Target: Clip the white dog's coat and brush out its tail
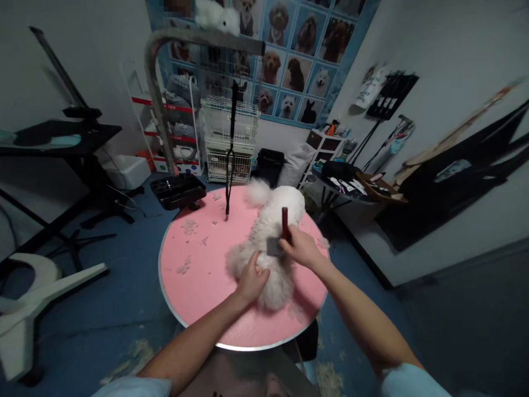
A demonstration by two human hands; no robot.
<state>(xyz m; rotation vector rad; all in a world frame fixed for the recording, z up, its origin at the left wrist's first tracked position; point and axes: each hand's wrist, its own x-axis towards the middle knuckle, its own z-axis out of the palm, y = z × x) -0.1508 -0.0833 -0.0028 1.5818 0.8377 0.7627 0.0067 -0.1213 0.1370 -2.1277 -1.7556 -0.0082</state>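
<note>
A fluffy white dog (285, 204) is on the round pink grooming table (198, 298), its pom-pom tail at the far side and its shaggy greyish end toward me. My right hand (301, 245) is closed round the dark red handle of a slicker brush (273, 246), whose flat grey head lies against the coat on the dog's back. Close by on the left, my left hand (253, 280) is closed on the dog's fur, thumb and fingers pinched together. The dog's face and legs are hidden.
Loose tufts of fur (190, 227) lie on the table's left side. A metal grooming arm (159, 105) rises at the far left, with a black strap (230, 160) hanging over the table. Beyond stand a black tray (177, 190), wire cages (229, 138) and a side table (351, 184) with tools.
</note>
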